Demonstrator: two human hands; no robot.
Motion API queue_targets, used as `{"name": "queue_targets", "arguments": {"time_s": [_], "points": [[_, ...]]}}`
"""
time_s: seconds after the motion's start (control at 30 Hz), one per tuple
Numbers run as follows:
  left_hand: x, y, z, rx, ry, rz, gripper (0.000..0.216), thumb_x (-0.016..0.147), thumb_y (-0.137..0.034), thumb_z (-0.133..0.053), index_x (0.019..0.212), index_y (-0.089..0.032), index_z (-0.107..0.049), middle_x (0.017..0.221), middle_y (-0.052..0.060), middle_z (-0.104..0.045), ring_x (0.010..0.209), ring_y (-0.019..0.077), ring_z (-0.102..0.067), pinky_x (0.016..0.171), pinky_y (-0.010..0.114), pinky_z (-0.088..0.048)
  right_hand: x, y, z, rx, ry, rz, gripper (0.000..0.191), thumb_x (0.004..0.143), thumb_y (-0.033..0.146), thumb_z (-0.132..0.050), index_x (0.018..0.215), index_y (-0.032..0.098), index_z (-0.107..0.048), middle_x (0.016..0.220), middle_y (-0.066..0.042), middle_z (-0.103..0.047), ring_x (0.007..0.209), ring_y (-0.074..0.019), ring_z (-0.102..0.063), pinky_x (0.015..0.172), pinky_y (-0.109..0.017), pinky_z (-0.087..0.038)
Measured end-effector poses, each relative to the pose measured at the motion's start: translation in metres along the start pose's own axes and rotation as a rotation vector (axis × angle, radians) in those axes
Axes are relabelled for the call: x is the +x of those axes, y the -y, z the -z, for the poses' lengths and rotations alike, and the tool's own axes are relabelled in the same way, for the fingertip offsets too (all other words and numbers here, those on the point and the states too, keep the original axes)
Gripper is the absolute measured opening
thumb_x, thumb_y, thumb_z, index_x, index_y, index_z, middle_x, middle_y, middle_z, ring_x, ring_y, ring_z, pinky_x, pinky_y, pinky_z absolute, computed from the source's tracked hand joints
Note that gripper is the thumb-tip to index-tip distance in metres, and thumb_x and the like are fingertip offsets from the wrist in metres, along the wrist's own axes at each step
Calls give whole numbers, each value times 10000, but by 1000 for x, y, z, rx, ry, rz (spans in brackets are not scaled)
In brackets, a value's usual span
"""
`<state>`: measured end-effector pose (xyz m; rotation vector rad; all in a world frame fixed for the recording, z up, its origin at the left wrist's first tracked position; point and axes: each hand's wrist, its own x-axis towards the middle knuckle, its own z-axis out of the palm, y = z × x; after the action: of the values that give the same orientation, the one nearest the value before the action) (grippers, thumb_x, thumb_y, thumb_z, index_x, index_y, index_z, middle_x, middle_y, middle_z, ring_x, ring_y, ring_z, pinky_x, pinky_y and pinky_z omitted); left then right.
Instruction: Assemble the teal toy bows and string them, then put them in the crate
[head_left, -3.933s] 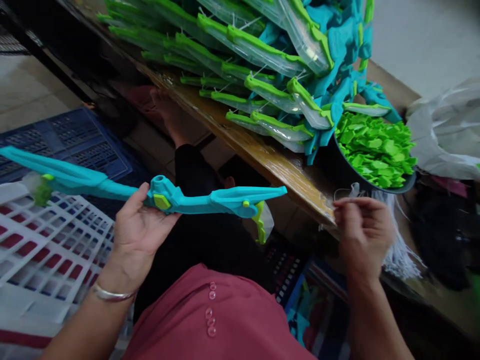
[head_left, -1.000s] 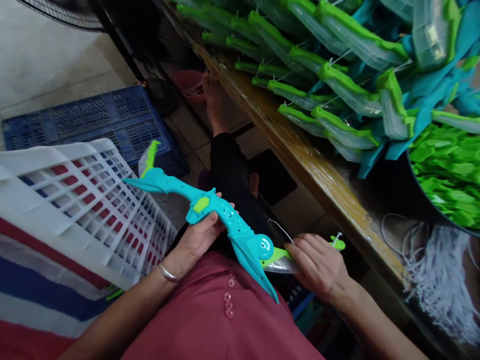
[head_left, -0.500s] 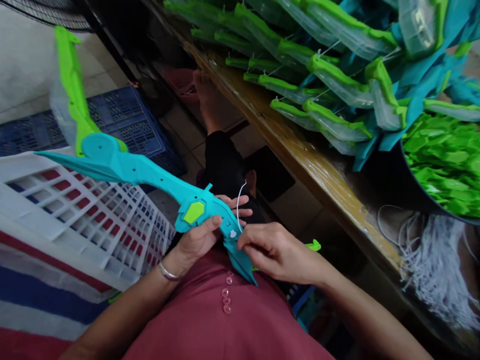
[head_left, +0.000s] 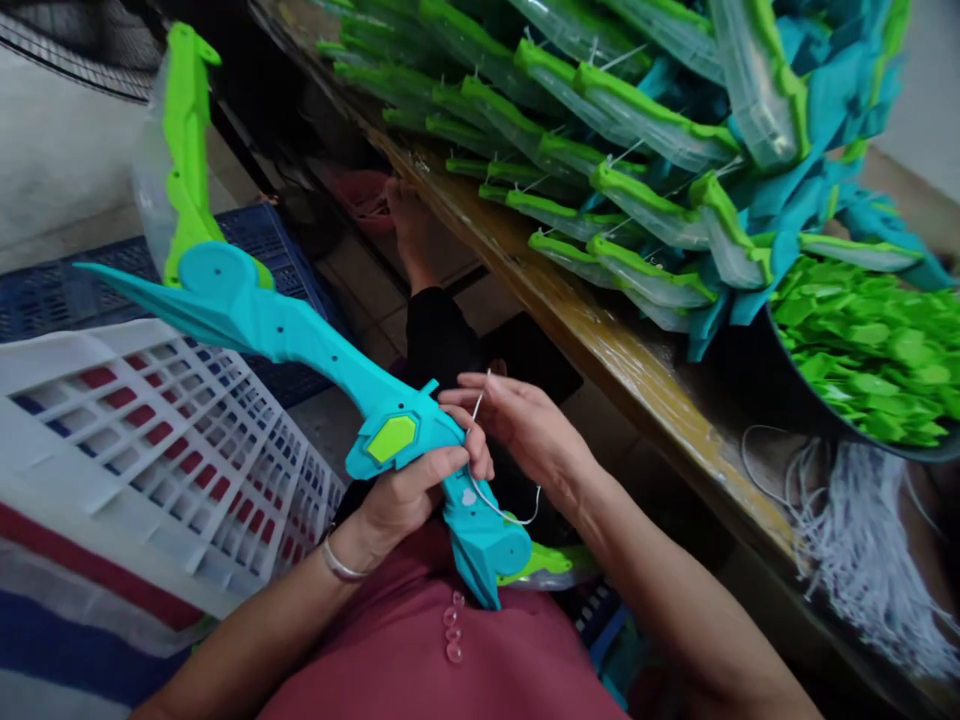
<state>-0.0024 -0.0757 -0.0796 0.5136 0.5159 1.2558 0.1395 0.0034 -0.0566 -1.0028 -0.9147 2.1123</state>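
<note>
My left hand [head_left: 409,490] is closed round the grip of a teal toy bow [head_left: 300,350] with a green hexagon on its middle. One green limb [head_left: 184,150] of the bow sticks up at the upper left; the other end rests low against my red shirt. My right hand [head_left: 525,425] pinches a thin white string [head_left: 495,505] right beside the grip, and the string loops down below the handle.
A wooden bench [head_left: 600,330] runs diagonally on the right, piled with several bagged teal-and-green bows [head_left: 615,150]. A dark bowl of green plastic pieces [head_left: 870,350] and a bundle of white strings [head_left: 855,530] lie at the right. White crate [head_left: 150,440] and blue crate [head_left: 270,240] stand left.
My right hand has lifted from the bow's lower end to beside the grip, drawing the white string up. The bow has tipped up a little, its green limb higher in view.
</note>
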Motion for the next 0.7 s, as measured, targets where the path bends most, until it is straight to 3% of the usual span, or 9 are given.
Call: {"name": "queue_targets", "arguments": {"time_s": [0.2,0.43,0.57,0.63,0.7], "points": [[-11,-1,-1,-21,-43,-28,210,871,-239,-710,1064,-206,-633,837,-1,-607,756,143,-608,780,324,-509,43,49,-11,259,-166,198,136,900,254,-738,992,163,-693,707,63,-614,588,-57,-575,607,-194,-543],[-26,-4,1,-14,-118,-81,216,876,-246,-709,1070,-227,-617,842,-13,-618,751,132,-605,785,318,-523,58,79,-4,286,-293,374,104,849,151,-762,920,161,-687,714,50,-586,600,-43,-543,515,-137,-479],[-28,-10,7,52,-166,-125,210,873,-240,-718,1061,-224,-626,847,-10,-653,759,145,-650,773,320,-563,47,86,-8,133,-292,561,138,842,190,-785,949,195,-699,782,43,-586,644,-38,-555,506,-123,-454],[-28,-14,12,91,-194,-153,216,886,-237,-713,1091,-226,-644,975,23,-702,830,182,-703,788,365,-604,28,88,-12,-57,-284,644,166,867,241,-777,1018,236,-708,840,31,-604,663,-54,-573,478,-142,-423],[-27,-20,18,130,-228,-200,235,900,-252,-713,1129,-234,-664,1164,62,-707,947,236,-730,828,433,-631,1,89,-11,-276,-362,769,173,922,274,-729,1094,278,-707,912,17,-626,687,-75,-598,481,-170,-419]]}}
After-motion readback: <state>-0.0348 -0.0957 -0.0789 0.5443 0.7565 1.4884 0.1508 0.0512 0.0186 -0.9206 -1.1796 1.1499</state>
